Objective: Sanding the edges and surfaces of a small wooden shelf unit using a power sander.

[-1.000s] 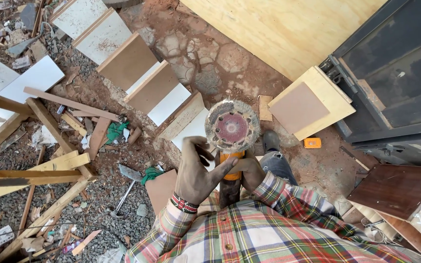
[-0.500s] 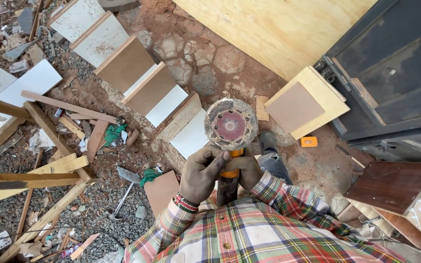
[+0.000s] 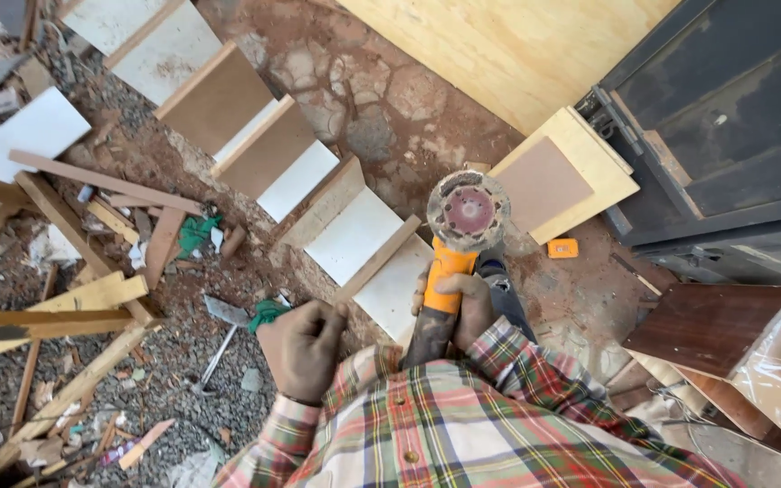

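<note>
Orange and grimy, the angle grinder (image 3: 445, 289) sits upright in front of the person's chest, its round sanding disc (image 3: 468, 211) facing the camera, dusty at the rim and red at the hub. The right hand (image 3: 456, 307) is wrapped tight around the orange body just below the disc, fingers closed on it, with the dark rear handle running down toward the plaid shirt (image 3: 463, 425).

The left hand (image 3: 305, 348) is off the tool, hanging to the left and well apart from it, fingers curled in a loose fist; whether anything is pinched inside it cannot be told from here.

Below the disc, on the red earth, lies a row of white-faced boards (image 3: 363, 239) with brown edges, stepping away up and to the left. A small square of plywood with a brown panel (image 3: 558, 176) on it lies just right of the disc, and a little orange block (image 3: 561, 248) sits on the dirt beside that. A big plywood sheet (image 3: 508, 45) fills the top of the view, a dark metal cabinet (image 3: 725, 117) stands at the right, and a dark brown veneered board (image 3: 711, 330) rests lower right. Over on the left: scrap timber strips (image 3: 65, 307) on gravel, a scrap of green cloth (image 3: 193, 233), and a hammer (image 3: 219, 348) lying on the ground near the left hand.
</note>
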